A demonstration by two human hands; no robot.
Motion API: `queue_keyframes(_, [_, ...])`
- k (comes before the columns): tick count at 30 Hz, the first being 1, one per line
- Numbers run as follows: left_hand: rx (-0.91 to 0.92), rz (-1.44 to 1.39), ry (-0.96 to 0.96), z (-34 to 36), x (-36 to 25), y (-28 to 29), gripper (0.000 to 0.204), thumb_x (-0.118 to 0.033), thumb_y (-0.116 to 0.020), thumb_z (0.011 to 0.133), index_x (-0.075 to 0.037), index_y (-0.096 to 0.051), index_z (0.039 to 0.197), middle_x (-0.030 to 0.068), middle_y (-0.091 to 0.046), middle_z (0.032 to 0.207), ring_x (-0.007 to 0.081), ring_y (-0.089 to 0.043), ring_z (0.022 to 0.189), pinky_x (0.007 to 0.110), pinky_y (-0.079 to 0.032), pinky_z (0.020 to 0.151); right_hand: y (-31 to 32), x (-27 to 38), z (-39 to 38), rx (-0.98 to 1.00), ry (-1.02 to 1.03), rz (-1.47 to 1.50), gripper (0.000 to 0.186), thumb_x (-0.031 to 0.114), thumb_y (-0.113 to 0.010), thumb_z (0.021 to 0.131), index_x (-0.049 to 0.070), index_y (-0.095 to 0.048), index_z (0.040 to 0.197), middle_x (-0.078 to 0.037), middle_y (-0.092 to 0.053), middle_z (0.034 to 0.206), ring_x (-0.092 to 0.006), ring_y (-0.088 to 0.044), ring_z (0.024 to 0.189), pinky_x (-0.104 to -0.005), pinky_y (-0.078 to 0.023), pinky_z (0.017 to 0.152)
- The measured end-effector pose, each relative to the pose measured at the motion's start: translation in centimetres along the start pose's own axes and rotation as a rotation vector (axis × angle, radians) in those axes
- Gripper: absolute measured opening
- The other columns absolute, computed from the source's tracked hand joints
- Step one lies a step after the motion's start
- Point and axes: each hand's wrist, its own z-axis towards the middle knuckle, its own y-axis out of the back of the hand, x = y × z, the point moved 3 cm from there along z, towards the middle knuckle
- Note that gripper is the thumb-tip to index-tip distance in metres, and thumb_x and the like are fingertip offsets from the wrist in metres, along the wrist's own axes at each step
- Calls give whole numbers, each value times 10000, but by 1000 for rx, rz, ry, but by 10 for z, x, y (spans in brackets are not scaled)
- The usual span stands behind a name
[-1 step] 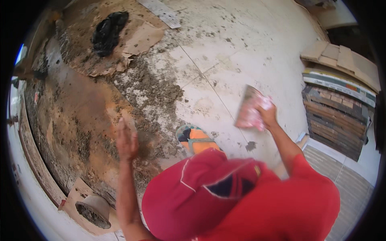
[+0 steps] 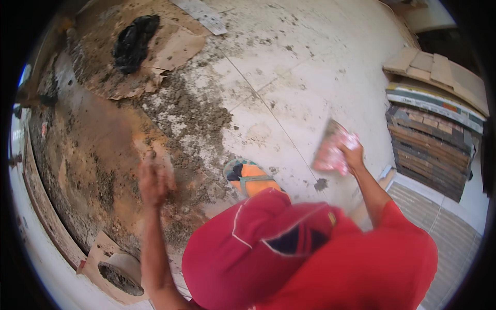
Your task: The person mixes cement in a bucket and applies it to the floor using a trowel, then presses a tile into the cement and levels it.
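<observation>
My right hand grips a flat pink-and-white thing with a brownish-grey upper edge. It is held over the pale tiled floor, and motion blur hides its exact kind. My left hand, also blurred, is over the brown, mud-smeared ground with its fingers stretched out, and I see nothing held in it. Wet grey-brown mortar lies spread between the brown patch and the pale tiles. My foot in an orange-and-grey sandal stands at the border of the two.
A crumpled black plastic bag rests on torn cardboard at the far left. Beside it is a pale flat strip. A mortar-crusted round container lies at the near left. Stacked boxes stand on the right.
My left hand has shifted slightly left and down. The right hand, still gripping the pink-and-white thing, has moved a little right and down. The whole view has slid slightly.
</observation>
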Motion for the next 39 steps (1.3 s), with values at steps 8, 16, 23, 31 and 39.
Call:
queue_keyframes(8, [26,511,34,65,171,170,483,-377,-487,1098,62,-657,993,216,-675,825,314,-634,683,464,-499,643,132,-166,-157,-483,-160,-39,312,-17,-784,839,-36,-696,1137,-85,-738,1053,-180,-708,909,-345,-594,808])
queue_keyframes(16, [413,370,197,41,123,118,574,-425,-558,1057,49,-576,1381,260,-692,1186,401,-682,1087,487,-546,922,33,-95,-101,-466,30,-306,223,71,-837,785,-9,-731,965,-49,-744,870,-148,-669,752,-349,-557,705])
queue_keyframes(23, [380,362,199,1,89,-3,1044,-630,-676,910,-24,-220,1628,333,-192,1649,490,-252,1516,569,-329,1189,207,-203,-329,-934,-451,-745,372,198,-838,762,-9,-734,1053,-209,-751,982,-375,-744,918,-475,-580,811])
queue_keyframes(31, [392,532,329,16,83,-2,1249,-780,-695,789,-4,-191,1628,349,-164,1649,529,-212,1516,606,-324,1187,47,-101,-194,-786,-504,-684,229,181,-691,865,31,-726,1034,-278,-729,994,-480,-699,982,-525,-547,880])
queue_keyframes(39, [314,476,379,16,69,15,1229,-652,-805,767,52,-236,1600,378,-197,1627,516,-244,1511,547,-343,1195,76,-19,-89,-688,13,-519,222,140,-770,718,16,-730,899,-215,-735,867,-360,-727,784,-454,-570,736])
